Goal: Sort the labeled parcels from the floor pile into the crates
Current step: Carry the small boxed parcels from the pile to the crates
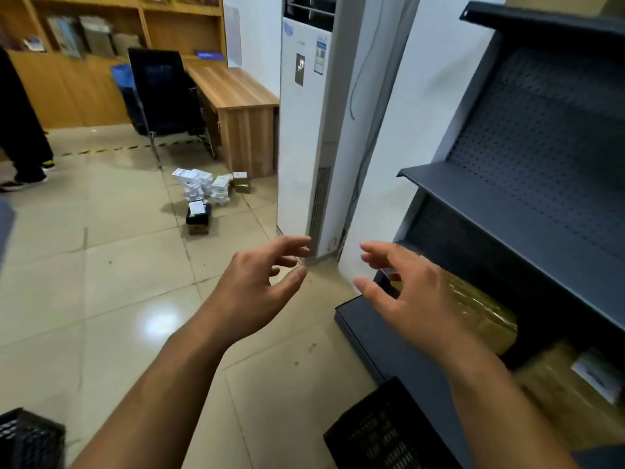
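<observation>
Your fingers (291, 243) on both sides are loosely spread, slightly curled, holding nothing; left hand (252, 289) and right hand (417, 299) hover apart above the tile floor (101, 265). Black crate (30, 441) at 7 o'clock, second crate (382, 431) at 5, dark shelf rack (527, 204) at 3. Parcel pile (206, 189) on the floor at 11 o'clock, well apart from your hands, near the wooden desk (243, 106).

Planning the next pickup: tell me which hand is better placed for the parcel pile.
Left, probably. Both are empty, but the left hand sits toward the parcel pile; the right hand hangs over the shelf base.
</observation>
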`<state>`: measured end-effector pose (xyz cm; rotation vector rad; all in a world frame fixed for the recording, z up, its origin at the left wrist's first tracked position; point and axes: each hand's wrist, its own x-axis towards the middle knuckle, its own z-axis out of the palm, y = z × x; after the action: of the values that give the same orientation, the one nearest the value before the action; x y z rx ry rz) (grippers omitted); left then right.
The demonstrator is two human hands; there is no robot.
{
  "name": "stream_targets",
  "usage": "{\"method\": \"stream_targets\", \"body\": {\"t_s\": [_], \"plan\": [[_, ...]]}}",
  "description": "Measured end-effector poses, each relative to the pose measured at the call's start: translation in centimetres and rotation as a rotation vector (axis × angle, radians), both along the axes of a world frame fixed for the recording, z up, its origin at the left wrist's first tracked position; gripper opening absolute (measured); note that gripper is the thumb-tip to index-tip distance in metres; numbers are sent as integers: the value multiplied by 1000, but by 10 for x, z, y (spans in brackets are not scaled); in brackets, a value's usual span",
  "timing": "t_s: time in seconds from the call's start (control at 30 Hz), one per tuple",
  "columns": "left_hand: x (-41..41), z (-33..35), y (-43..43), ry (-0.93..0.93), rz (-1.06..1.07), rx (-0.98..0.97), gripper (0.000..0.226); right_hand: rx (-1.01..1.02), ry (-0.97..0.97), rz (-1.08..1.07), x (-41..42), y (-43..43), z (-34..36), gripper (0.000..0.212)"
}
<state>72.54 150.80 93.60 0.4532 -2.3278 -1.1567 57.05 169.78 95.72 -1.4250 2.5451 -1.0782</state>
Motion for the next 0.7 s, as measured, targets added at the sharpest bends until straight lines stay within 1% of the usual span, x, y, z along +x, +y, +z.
{"method": "stream_targets", "body": {"t_s": [0.1,0.2,0.33,0.5,0.7], "plan": [[1,-6,-27,-4,50,12,40,-3,-12,67,-9,-35,-2,52],[-4,-14,-59,-29,106,21,39,-7,-32,129,-27,-78,-7,62],[-23,-19,-114,-42,178,7,38,-32,-70,197,-61,-146,-18,60],[-75,-10,-185,-66,243,-6,37,-17,-95,258,-118,-235,-24,57],[-161,6,-270,-78,268,-45,40,-30,-102,295,-205,-322,-18,55]]}}
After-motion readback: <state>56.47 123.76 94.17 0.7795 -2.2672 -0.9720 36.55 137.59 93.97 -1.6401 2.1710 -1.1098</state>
